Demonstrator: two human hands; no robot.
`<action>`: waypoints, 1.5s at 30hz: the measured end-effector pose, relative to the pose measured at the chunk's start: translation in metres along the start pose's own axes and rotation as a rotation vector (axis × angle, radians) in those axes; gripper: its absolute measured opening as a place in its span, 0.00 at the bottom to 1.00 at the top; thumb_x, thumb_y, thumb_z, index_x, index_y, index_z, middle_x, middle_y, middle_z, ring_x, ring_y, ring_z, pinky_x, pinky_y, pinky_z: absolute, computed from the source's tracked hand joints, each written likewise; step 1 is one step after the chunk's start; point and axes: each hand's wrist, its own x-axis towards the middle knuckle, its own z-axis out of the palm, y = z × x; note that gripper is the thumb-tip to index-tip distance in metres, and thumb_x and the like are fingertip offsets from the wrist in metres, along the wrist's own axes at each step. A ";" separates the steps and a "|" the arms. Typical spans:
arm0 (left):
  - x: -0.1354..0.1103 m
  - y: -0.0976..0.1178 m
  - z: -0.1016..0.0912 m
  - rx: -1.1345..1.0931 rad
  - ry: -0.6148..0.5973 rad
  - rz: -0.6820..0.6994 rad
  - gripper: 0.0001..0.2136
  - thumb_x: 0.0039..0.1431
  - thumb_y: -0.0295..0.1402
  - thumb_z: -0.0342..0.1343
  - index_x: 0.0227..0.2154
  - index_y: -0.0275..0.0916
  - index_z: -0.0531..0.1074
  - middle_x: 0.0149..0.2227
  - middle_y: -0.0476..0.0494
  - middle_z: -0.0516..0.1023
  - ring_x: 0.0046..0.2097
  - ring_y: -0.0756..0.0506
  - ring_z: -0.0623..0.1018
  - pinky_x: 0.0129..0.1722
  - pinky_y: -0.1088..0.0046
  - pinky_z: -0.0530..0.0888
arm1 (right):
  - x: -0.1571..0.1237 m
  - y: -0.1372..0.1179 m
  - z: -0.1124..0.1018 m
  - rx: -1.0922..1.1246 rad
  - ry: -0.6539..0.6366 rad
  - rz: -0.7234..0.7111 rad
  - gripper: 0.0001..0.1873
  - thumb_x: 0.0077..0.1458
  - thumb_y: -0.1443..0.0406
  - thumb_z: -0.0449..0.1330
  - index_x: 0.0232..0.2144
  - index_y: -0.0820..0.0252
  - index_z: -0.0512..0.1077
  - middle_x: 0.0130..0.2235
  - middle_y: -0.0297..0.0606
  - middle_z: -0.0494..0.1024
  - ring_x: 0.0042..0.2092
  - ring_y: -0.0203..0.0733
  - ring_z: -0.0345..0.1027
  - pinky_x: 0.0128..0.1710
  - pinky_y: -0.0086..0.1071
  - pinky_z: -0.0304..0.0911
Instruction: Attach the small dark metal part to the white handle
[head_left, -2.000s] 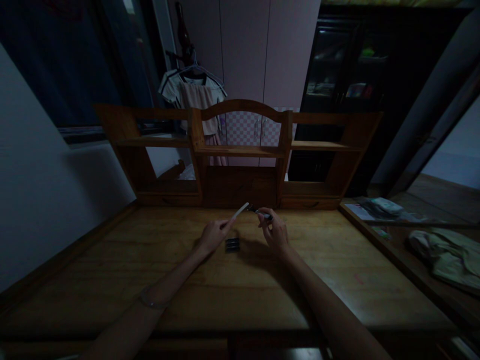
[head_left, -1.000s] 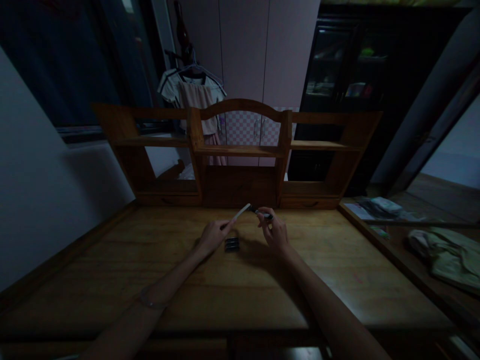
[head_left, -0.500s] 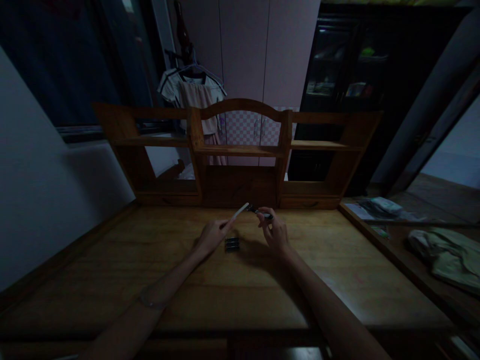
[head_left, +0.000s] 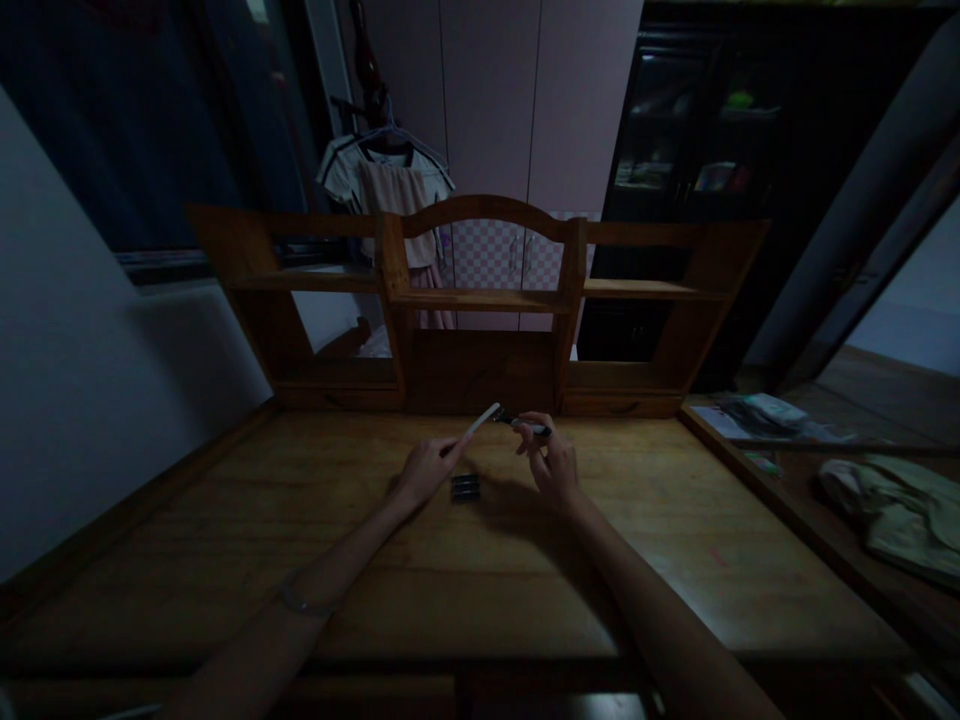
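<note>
My left hand (head_left: 429,468) grips a thin, flat-looking pale stick (head_left: 484,417) that slants up and to the right. Between the fingers of my right hand (head_left: 555,462) is a slim black-and-white handled tool (head_left: 535,429). Its small dark head points left and meets or nearly meets the stick's upper end; contact cannot be made out. The exact kind of either held thing is too dim to tell. Below and between my hands, several short dark bars (head_left: 466,488) with shiny edges lie side by side on the wooden desk (head_left: 337,540).
A wooden shelf unit (head_left: 480,300) with open compartments stands along the desk's far edge. Crumpled pale cloth (head_left: 892,510) and plastic-wrapped things (head_left: 769,412) lie on a lower surface at the right. A white wall (head_left: 135,370) borders the left side.
Both hands keep their hold and stay almost in place. The camera view has shifted very slightly.
</note>
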 end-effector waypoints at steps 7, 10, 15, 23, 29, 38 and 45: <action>0.001 -0.002 0.002 -0.054 -0.005 0.013 0.24 0.61 0.49 0.45 0.40 0.35 0.78 0.38 0.43 0.80 0.38 0.42 0.77 0.37 0.73 0.67 | 0.004 -0.004 -0.001 0.228 0.025 0.099 0.15 0.63 0.55 0.48 0.45 0.58 0.65 0.39 0.40 0.77 0.27 0.35 0.72 0.25 0.27 0.64; 0.002 -0.002 0.003 -0.066 -0.010 0.011 0.24 0.60 0.49 0.46 0.41 0.36 0.78 0.37 0.44 0.80 0.38 0.42 0.77 0.36 0.73 0.68 | 0.005 -0.003 -0.001 0.302 0.046 0.125 0.16 0.63 0.55 0.48 0.45 0.58 0.65 0.39 0.40 0.77 0.25 0.35 0.71 0.24 0.27 0.65; 0.000 -0.001 0.002 -0.059 -0.008 0.032 0.23 0.61 0.48 0.45 0.38 0.36 0.79 0.34 0.45 0.81 0.35 0.43 0.77 0.35 0.74 0.67 | 0.007 -0.004 -0.001 0.353 0.071 0.149 0.16 0.62 0.54 0.49 0.43 0.58 0.66 0.38 0.39 0.77 0.25 0.35 0.71 0.23 0.28 0.65; 0.000 0.002 0.001 -0.066 -0.009 0.017 0.23 0.61 0.49 0.45 0.38 0.35 0.78 0.35 0.44 0.80 0.36 0.43 0.77 0.35 0.74 0.67 | 0.008 -0.003 0.000 0.252 0.032 0.131 0.15 0.58 0.54 0.56 0.39 0.58 0.70 0.31 0.37 0.77 0.26 0.38 0.73 0.24 0.28 0.65; -0.001 0.004 0.000 -0.081 -0.010 -0.005 0.24 0.61 0.49 0.43 0.37 0.35 0.78 0.32 0.45 0.80 0.35 0.43 0.76 0.34 0.75 0.66 | 0.005 0.001 0.002 0.170 0.016 0.111 0.16 0.58 0.53 0.55 0.41 0.59 0.72 0.26 0.35 0.76 0.25 0.39 0.73 0.26 0.28 0.66; 0.000 0.004 0.002 -0.119 -0.022 0.021 0.25 0.61 0.49 0.44 0.31 0.34 0.78 0.29 0.46 0.78 0.33 0.44 0.74 0.32 0.75 0.65 | 0.004 0.000 0.000 0.127 -0.005 0.087 0.18 0.59 0.53 0.54 0.44 0.58 0.72 0.28 0.36 0.78 0.26 0.39 0.73 0.28 0.29 0.66; 0.002 0.000 0.004 -0.163 -0.058 0.028 0.25 0.60 0.50 0.44 0.28 0.33 0.77 0.25 0.48 0.74 0.30 0.46 0.71 0.29 0.76 0.63 | 0.007 0.000 0.001 0.250 0.022 0.158 0.19 0.59 0.53 0.55 0.44 0.59 0.72 0.27 0.36 0.77 0.25 0.39 0.73 0.25 0.29 0.66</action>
